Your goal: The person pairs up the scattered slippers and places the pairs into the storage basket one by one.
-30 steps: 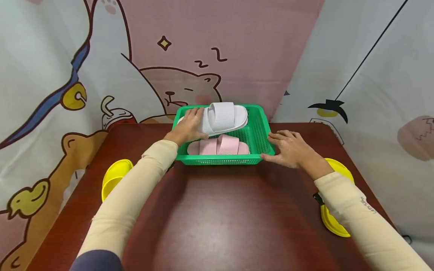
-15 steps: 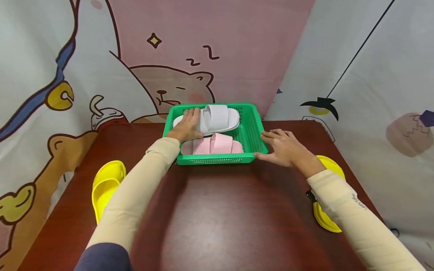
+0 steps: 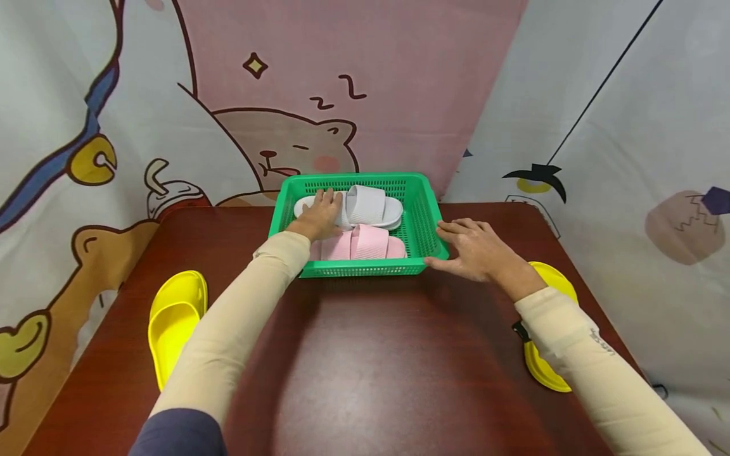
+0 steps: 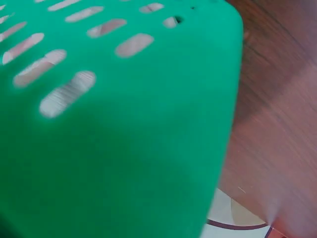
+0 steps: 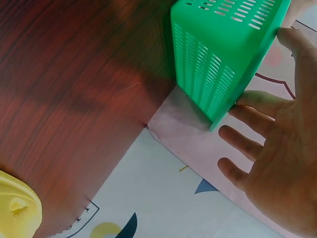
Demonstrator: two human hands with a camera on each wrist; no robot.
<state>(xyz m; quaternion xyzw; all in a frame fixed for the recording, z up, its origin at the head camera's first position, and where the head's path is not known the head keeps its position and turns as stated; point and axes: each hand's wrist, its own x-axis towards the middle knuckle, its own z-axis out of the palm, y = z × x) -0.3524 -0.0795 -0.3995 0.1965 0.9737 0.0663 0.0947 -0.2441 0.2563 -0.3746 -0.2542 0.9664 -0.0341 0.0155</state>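
In the head view, white slide sandals [image 3: 367, 206] lie along the far side of a green plastic basket [image 3: 365, 270], which stands against the back of the table. Pink slide sandals [image 3: 371, 243] lie in front of them, inside the near wall. My left hand [image 3: 319, 214] reaches over the basket's left side. Its spread fingers rest over the left part of the white sandals, and its palm is above the pink ones. At the basket's right front corner, my right hand [image 3: 470, 248] touches the rim with thumb and fingertips, the fingers not curled around it.
A yellow clog [image 3: 173, 316] sits on the table's left, partly behind my left forearm. Another yellow clog [image 3: 542, 354] is on the right, mostly covered by my right forearm. Behind the brown table [image 3: 365, 380] hangs a printed cloth [image 3: 410, 88].
The white sandals have gone down from above the basket to lie inside it. My left hand lowered with them and its fingers have spread. My right hand stays at the rim.
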